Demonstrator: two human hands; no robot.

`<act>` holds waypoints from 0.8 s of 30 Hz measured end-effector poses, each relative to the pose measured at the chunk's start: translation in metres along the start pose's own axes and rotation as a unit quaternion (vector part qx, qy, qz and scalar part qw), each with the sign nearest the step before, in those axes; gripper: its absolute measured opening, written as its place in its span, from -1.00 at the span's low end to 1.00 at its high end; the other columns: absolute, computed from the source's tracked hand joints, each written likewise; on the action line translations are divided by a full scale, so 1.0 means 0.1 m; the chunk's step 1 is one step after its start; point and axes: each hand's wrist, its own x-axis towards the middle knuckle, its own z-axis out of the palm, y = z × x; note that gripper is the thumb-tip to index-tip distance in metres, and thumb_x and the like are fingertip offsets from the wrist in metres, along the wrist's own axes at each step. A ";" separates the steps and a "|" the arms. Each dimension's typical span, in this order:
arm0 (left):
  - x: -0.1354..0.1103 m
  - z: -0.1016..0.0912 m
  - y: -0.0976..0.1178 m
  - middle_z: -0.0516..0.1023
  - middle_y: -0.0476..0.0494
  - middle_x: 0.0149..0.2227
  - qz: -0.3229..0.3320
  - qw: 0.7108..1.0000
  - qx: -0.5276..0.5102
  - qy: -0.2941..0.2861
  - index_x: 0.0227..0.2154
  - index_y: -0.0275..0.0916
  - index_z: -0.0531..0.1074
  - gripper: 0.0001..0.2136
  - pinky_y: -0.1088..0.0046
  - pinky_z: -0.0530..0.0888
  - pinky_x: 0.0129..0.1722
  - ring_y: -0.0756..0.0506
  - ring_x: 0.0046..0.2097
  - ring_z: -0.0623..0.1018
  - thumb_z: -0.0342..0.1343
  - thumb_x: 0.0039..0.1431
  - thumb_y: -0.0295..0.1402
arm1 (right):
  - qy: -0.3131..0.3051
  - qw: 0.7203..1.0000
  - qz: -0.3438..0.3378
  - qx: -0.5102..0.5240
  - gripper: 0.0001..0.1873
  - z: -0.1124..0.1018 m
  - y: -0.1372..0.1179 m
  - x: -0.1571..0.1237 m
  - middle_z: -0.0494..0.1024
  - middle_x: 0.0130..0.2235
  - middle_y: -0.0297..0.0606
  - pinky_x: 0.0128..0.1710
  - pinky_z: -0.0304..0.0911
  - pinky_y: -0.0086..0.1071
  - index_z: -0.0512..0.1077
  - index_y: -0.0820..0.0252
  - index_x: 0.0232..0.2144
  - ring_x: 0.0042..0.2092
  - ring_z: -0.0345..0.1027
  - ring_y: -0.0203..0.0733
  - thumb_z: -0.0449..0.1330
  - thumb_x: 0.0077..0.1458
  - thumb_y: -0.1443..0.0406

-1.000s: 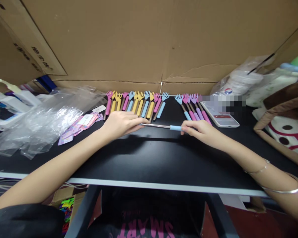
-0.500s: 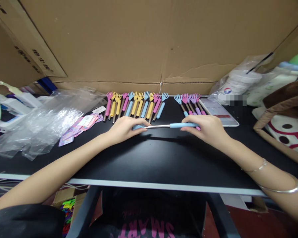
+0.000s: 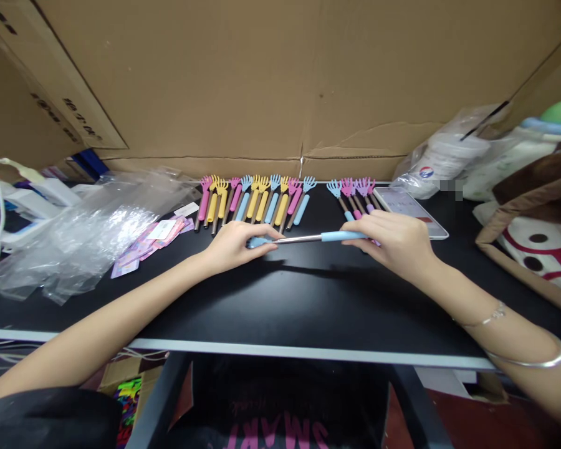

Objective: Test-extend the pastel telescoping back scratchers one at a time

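Observation:
A light-blue back scratcher (image 3: 303, 239) lies level between my hands, above the black table. My left hand (image 3: 236, 248) pinches it by the claw end, where the head is partly hidden by my fingers. Its blue grip sits in my right hand (image 3: 395, 243), which is closed around it. Bare metal rod shows between the two hands. Behind them, several pink, yellow and blue back scratchers (image 3: 263, 202) lie in a row, claws toward the cardboard. A smaller group of back scratchers (image 3: 355, 198) in blue, pink and purple lies behind my right hand.
Clear plastic bags (image 3: 75, 231) and colourful cards (image 3: 149, 244) cover the left side. A white tablet (image 3: 432, 226) lies behind my right hand. At the right stand a bagged cup (image 3: 451, 159) and a brown-handled bag (image 3: 537, 240). Cardboard (image 3: 206, 81) walls the back.
Both hands keep hold of the blue back scratcher. My right hand has turned slightly, and the grip end tilts up a little. The rows behind stay put.

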 end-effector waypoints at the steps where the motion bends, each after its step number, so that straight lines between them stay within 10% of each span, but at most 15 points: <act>1: 0.00 0.00 0.00 0.67 -0.03 -0.26 0.010 1.000 0.012 0.016 -0.21 -0.17 0.56 -0.81 0.55 0.43 -0.31 -0.04 -0.30 0.63 0.10 0.23 -0.26 | -0.004 1.000 0.003 0.004 -0.64 0.00 0.01 0.00 0.58 -0.43 -0.27 -0.40 0.12 -0.39 0.54 0.12 -0.27 -0.40 0.38 -0.27 0.02 0.27 0.07; 24: -0.02 -0.10 0.07 0.50 0.03 -0.59 0.201 0.928 0.286 0.126 -0.22 -0.12 0.59 -0.77 0.55 0.27 -0.53 0.05 -0.52 0.48 0.01 0.32 -0.29 | -0.159 0.976 0.043 0.143 -0.61 0.10 0.04 -0.03 0.58 -0.48 -0.34 -0.48 0.07 -0.45 0.51 0.07 -0.23 -0.50 0.38 -0.29 -0.04 0.28 0.05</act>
